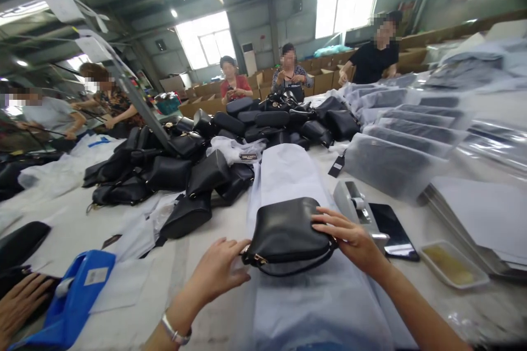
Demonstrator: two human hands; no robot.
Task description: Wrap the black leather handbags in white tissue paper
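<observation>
Touching one black bag (288, 230) are one left hand (220, 271), one right hand (354, 238).

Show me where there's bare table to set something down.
Bare table shows between the left hand and the white paper, and farther left between the blue dispenser and the nearer bag pile. It's crowded beyond, with black bags, and on the right, where the phone, tray and paper stack leave narrow gaps.

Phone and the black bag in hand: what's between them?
The head view shows the right hand and what looks like a grey tape dispenser between bag and phone.
</observation>
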